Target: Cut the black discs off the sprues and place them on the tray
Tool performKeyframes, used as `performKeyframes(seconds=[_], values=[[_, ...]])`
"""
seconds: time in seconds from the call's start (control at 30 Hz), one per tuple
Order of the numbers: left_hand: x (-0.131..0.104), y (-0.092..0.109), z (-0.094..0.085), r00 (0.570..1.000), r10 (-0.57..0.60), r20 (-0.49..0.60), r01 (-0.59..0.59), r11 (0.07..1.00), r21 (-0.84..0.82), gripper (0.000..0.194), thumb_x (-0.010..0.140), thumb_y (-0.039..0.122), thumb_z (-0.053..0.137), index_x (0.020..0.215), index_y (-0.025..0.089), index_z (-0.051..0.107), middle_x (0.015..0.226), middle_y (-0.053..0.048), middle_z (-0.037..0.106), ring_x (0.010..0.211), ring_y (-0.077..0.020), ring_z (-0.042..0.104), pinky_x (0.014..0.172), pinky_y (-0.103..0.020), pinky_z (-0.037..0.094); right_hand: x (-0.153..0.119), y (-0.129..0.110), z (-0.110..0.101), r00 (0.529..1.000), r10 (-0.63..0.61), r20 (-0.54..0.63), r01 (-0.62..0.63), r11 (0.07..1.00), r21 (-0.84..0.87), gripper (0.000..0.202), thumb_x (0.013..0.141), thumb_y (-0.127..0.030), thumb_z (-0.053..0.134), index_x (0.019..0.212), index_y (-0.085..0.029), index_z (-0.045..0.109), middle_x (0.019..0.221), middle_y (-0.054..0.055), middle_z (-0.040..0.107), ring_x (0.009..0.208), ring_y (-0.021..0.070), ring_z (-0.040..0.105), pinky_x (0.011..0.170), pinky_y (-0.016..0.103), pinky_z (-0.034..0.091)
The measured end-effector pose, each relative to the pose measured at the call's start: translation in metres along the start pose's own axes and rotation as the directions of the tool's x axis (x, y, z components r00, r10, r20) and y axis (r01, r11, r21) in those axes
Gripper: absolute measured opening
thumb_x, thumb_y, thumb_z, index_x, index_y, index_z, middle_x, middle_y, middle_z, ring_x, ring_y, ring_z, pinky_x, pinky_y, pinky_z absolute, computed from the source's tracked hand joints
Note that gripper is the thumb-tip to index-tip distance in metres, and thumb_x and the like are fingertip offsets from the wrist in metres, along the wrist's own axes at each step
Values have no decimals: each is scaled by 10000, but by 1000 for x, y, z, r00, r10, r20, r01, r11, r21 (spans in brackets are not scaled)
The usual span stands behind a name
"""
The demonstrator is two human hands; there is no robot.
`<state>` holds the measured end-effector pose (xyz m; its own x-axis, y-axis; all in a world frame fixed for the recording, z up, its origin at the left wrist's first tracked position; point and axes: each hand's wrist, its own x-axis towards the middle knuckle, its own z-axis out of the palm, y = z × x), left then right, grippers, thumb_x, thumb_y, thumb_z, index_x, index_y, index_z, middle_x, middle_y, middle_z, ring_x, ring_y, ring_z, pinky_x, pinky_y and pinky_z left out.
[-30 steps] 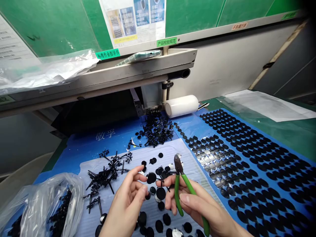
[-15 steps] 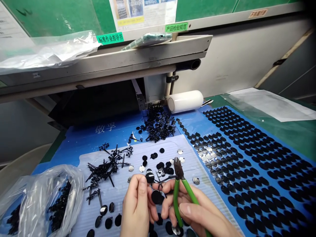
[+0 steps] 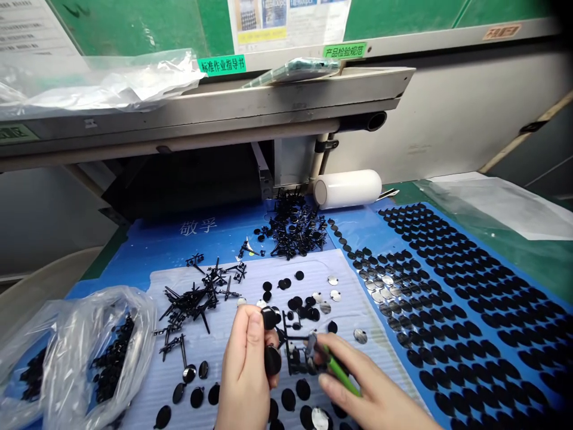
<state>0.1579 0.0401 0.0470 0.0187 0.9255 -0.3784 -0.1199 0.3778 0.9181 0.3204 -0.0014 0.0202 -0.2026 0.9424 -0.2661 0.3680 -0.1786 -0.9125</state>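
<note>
My left hand (image 3: 245, 373) is closed on a black plastic sprue (image 3: 292, 341) that carries round black discs (image 3: 272, 360); its thumb presses near the upper disc. In my right hand (image 3: 364, 385) are green-handled side cutters (image 3: 342, 376), gripped with the fingers wrapped round the handles. The jaws are blurred and lie close to the sprue's right side; whether they touch it I cannot tell. Loose black discs (image 3: 289, 399) lie on the pale sheet (image 3: 179, 334) below and around both hands. Several shiny ones, such as a silvery disc (image 3: 360, 335), are among them.
Bare black sprues (image 3: 192, 301) lie left, with another heap (image 3: 295, 227) behind. A clear plastic bag (image 3: 71, 358) holds more black pieces. Rows of discs (image 3: 487, 298) cover the blue mat at right. A white cylinder (image 3: 348, 189) lies under the shelf (image 3: 286, 104).
My right hand has turned the cutters from upright to pointing left, with the jaws now by the sprue. The sprue has shifted in my left hand. The whole view has swung slightly left.
</note>
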Motion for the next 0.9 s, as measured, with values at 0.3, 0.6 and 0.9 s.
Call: performKeyframes(seconds=[0.3, 0.6, 0.9], values=[[-11, 2, 7, 984, -90, 154, 98, 994, -45, 321, 781, 502, 385, 624, 226, 341, 426, 102, 279, 299, -32, 189, 286, -158, 125, 6, -15, 13, 986, -154, 64, 162, 978, -133, 473, 530, -78, 472, 978, -201, 557, 961, 68, 577, 956, 264, 509, 817, 317, 425], [-12, 1, 5, 968, -160, 194, 172, 984, -50, 308, 786, 486, 398, 634, 221, 354, 429, 103, 278, 294, -22, 173, 279, -161, 106, 9, -17, 6, 954, -213, 213, 245, 960, -138, 678, 465, -57, 368, 1105, -215, 523, 1031, 55, 563, 976, 243, 505, 856, 344, 403], [-13, 2, 4, 959, -191, 210, 218, 969, -115, 335, 759, 501, 436, 612, 220, 331, 420, 119, 225, 271, -10, 145, 278, -153, 82, 12, -26, 11, 950, -230, 211, 274, 938, -213, 597, 470, -78, 353, 1017, -210, 555, 984, 38, 585, 883, 221, 527, 812, 301, 409]])
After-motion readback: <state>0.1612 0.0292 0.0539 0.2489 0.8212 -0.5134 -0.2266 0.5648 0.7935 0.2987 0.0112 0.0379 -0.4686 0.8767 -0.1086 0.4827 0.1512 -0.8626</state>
